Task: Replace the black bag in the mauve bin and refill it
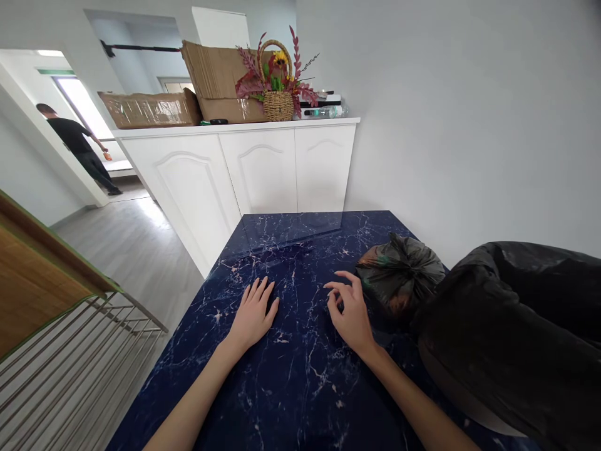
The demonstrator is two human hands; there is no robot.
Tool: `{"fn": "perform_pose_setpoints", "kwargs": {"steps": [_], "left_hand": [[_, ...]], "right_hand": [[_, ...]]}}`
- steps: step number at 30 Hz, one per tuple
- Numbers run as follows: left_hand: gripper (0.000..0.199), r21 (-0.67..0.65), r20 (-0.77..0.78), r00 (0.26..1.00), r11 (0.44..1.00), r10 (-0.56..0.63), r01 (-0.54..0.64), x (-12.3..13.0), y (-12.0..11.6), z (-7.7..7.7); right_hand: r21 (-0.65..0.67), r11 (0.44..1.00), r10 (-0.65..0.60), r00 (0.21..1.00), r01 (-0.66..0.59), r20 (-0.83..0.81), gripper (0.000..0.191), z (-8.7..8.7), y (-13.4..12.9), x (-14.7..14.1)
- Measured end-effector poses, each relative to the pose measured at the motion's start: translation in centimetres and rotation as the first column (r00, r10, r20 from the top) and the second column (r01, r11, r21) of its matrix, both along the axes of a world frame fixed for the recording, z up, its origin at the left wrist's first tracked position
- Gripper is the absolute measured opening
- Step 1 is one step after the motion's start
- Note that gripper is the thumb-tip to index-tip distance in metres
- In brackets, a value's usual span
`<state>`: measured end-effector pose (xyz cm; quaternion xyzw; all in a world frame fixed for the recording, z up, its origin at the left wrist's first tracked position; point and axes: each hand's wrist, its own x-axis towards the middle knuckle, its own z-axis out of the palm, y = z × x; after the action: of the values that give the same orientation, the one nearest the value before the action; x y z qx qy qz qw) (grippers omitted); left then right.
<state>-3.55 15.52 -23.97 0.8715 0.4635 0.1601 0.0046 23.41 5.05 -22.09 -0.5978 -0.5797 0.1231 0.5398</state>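
My left hand [253,316] lies palm down on the dark blue marbled table [291,388], its fingers stretched out and slightly apart. To the right, my right hand [348,310] is over the same surface with its fingers bent and spread, and nothing is in it. Close beside the right fingers sits a tied black plastic bag [404,272], with reddish and green contents faintly showing through. Further right is a bin lined with a large black bag [507,332]; its inside is too dark to make out.
Beyond the table stands a white cabinet [267,166] bearing cardboard boxes [150,109], a flower basket [278,105] and a clear bottle [328,112]. A metal rack [70,369] is at the lower left. A person [77,141] in dark clothes stands in the far room.
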Motion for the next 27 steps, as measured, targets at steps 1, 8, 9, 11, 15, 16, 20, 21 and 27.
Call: {"fn": "perform_pose_setpoints", "kwargs": {"steps": [1,8,9,11,15,16,20,21,27], "left_hand": [[0.063,0.0,0.001,1.0,1.0,-0.001,0.001,0.0,0.0,0.0],[0.062,0.013,0.007,1.0,1.0,-0.004,0.004,0.0,0.0,-0.2],[0.061,0.015,0.008,1.0,1.0,-0.005,0.005,0.0,0.0,-0.2],[0.061,0.017,0.01,1.0,1.0,-0.008,0.007,0.0,0.0,-0.2],[0.06,0.019,0.012,1.0,1.0,-0.01,0.01,0.0,0.0,-0.2],[0.06,0.019,0.013,1.0,1.0,-0.011,0.011,0.0,0.0,-0.2],[0.06,0.021,0.016,1.0,1.0,-0.018,0.018,0.0,0.0,-0.2],[0.06,0.022,0.017,1.0,1.0,-0.019,0.019,0.0,0.0,-0.2],[0.06,0.019,0.02,1.0,1.0,-0.019,0.019,-0.1,0.0,-0.2]], "right_hand": [[0.003,0.999,-0.034,0.999,0.034,0.002,0.03,0.0,0.0,0.3],[-0.118,0.98,-0.173,0.981,0.162,-0.089,0.041,-0.9,0.1,1.0],[-0.124,0.978,-0.178,0.98,0.167,-0.09,0.043,-1.0,0.1,1.0],[-0.139,0.974,-0.193,0.977,0.179,-0.093,0.046,-1.0,0.1,1.1],[-0.165,0.966,-0.217,0.969,0.197,-0.117,0.052,-0.8,0.1,1.5],[-0.167,0.966,-0.219,0.968,0.197,-0.125,0.053,-0.8,0.2,1.6],[-0.177,0.966,-0.217,0.966,0.191,-0.142,0.058,-0.9,0.3,1.8],[-0.18,0.965,-0.22,0.965,0.193,-0.143,0.059,-1.0,0.4,1.9],[-0.193,0.961,-0.226,0.963,0.196,-0.146,0.059,-1.3,0.4,1.9]]}}
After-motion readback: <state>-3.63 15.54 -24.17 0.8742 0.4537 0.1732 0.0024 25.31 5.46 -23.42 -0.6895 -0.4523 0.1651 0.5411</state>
